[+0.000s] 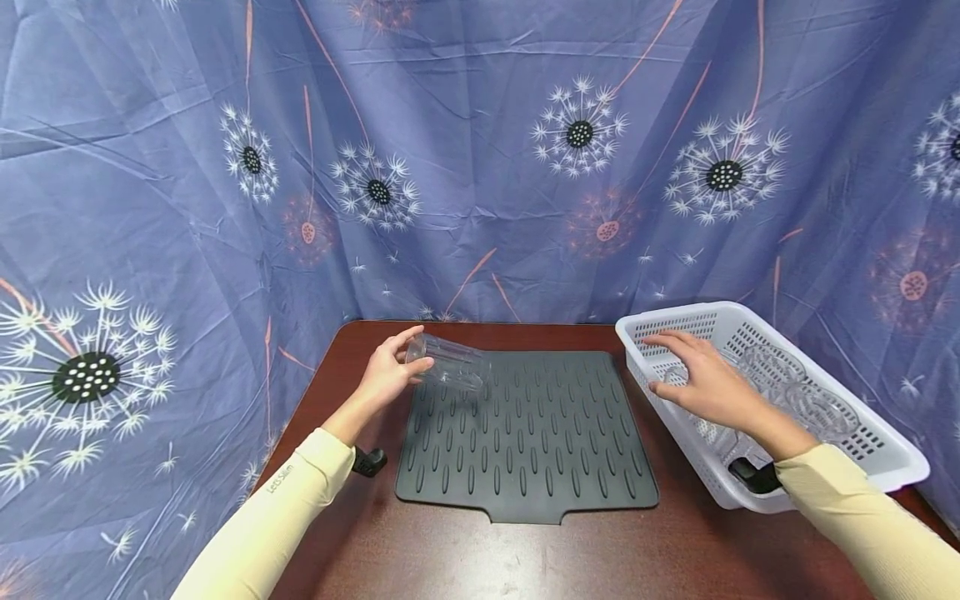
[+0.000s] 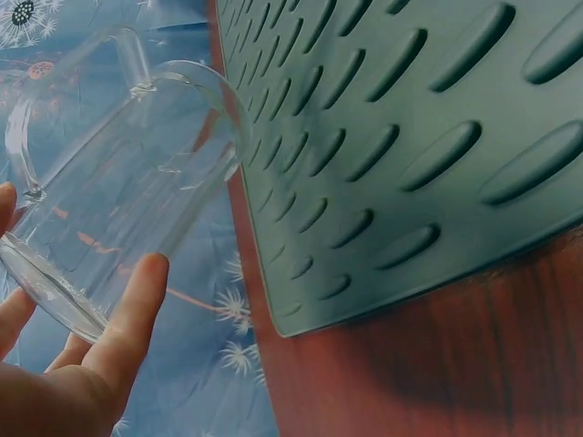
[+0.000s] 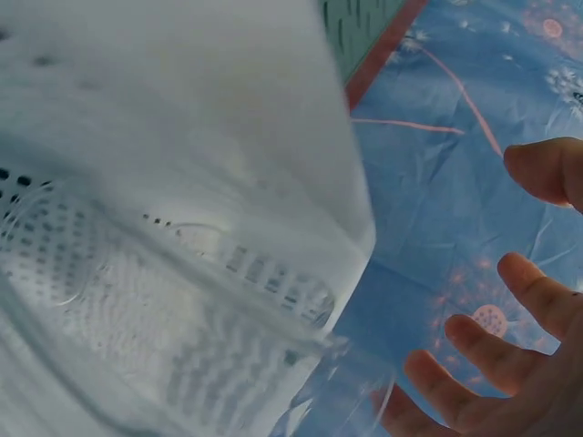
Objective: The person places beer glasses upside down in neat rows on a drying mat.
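My left hand (image 1: 390, 367) grips a clear glass mug (image 1: 453, 364) around its base, tilting it over the upper left part of a dark grey ribbed mat (image 1: 540, 442). In the left wrist view the mug's handle and its round rim, pointing away from the fingers, both show. My right hand (image 1: 705, 379) hovers over the left side of a white plastic basket (image 1: 907, 473), fingers spread and nothing held. Inside the basket lie several clear glass pieces (image 1: 821, 410), partly hidden by the right hand and forearm.
Beneath the mat and basket is a reddish-brown wooden table (image 1: 450, 554). A blue curtain (image 1: 480, 167) with dandelion prints hangs behind it and along the sides. The basket stands just right of the mat, its near wall rising beside the right wrist.
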Demonstrator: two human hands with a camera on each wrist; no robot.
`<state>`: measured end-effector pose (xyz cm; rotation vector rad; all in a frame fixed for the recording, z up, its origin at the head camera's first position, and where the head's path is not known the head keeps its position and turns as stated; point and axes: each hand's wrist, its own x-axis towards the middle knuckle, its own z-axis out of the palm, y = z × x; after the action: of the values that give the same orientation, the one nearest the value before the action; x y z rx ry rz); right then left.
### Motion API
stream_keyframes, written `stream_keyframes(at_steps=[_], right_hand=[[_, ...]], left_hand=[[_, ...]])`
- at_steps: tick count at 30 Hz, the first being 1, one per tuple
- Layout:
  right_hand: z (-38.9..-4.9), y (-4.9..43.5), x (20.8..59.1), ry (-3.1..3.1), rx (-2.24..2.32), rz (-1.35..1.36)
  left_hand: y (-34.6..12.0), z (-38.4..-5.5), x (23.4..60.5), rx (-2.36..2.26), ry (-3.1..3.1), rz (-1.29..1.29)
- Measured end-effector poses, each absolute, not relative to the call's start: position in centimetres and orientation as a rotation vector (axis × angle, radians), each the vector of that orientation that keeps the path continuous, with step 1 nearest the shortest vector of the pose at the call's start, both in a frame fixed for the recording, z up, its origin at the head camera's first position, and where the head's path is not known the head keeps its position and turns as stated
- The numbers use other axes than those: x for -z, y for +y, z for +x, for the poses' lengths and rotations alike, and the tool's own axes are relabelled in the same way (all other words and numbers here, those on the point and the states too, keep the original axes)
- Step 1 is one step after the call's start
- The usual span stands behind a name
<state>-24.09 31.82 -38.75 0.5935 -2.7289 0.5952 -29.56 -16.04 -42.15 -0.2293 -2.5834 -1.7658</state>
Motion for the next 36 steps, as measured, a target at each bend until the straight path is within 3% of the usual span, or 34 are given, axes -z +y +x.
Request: stream_keyframes(at_steps=[18,36], right_hand=[[-24.0,34.2,39.0,-2.819,-0.447,0.574],[-23.7,35.8,39.0,-3.013,-0.317,0.569]], left_hand=[[-16.1,-31.0,40.5,1.298,-2.726,-0.228],[-15.6,-32.2,39.3,1.118,-2.843,-0.230]])
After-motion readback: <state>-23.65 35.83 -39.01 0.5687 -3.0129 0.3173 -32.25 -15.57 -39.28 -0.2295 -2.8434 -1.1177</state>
